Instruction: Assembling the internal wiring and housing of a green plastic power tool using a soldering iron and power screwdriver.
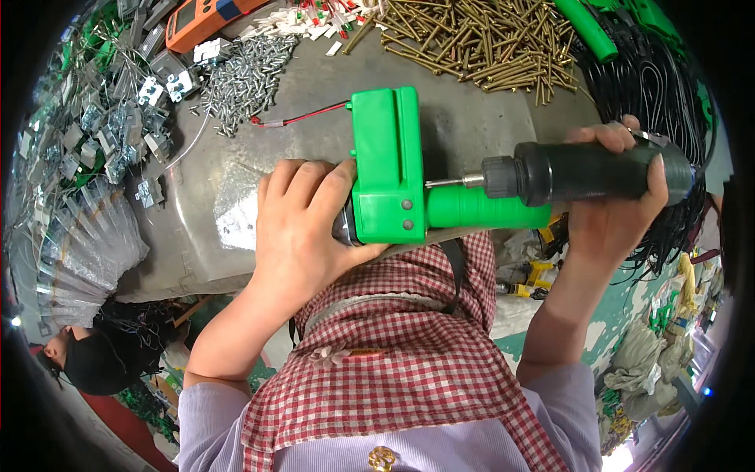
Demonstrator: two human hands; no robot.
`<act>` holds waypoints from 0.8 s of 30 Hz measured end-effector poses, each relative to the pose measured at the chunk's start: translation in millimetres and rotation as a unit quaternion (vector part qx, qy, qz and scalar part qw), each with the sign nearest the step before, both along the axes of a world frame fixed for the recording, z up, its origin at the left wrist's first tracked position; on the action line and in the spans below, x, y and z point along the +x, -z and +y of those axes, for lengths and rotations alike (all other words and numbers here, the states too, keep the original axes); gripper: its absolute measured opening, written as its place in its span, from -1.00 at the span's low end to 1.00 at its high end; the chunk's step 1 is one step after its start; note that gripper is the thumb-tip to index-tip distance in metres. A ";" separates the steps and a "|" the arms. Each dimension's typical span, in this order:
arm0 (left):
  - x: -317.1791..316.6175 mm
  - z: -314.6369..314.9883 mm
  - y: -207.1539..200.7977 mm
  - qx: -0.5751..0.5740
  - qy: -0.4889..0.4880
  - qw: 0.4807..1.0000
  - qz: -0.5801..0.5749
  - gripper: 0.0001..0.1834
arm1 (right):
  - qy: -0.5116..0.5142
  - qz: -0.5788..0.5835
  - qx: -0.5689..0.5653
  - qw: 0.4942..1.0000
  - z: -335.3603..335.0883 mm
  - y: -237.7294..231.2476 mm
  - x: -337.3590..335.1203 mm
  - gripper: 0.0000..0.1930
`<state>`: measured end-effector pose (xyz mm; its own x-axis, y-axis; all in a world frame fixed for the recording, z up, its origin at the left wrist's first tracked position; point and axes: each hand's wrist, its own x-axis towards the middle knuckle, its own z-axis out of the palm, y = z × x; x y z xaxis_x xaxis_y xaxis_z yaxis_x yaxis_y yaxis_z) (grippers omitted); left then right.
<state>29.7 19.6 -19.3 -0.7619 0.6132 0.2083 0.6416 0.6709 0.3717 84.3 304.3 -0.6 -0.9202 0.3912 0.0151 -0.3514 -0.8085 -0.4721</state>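
A green plastic housing (384,161) with a round ribbed green handle (484,208) lies at the near edge of the table. My left hand (299,208) grips the housing from its left side, fingers over the top and thumb along the near edge. A thin red and black wire pair (314,112) runs out of the housing's upper left. In my right hand (617,208) is a black electric screwdriver (562,171), held level above the handle. Its bit points left at the housing's side, close to it; I cannot tell whether the tip touches a screw.
Silver screws (248,82) and long brass-coloured screws (480,39) lie heaped at the back, with an orange meter (193,23) at the back left. Small grey and metal parts (102,126) and clear plastic bags (98,244) fill the left. Black cables (649,94) lie right. Another person (98,358) is at lower left.
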 end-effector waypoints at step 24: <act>-1.8 -0.9 -0.4 0.001 0.002 1.000 0.001 -0.20 | 0.000 0.011 -0.027 1.000 -2.5 14.2 -7.7 -0.54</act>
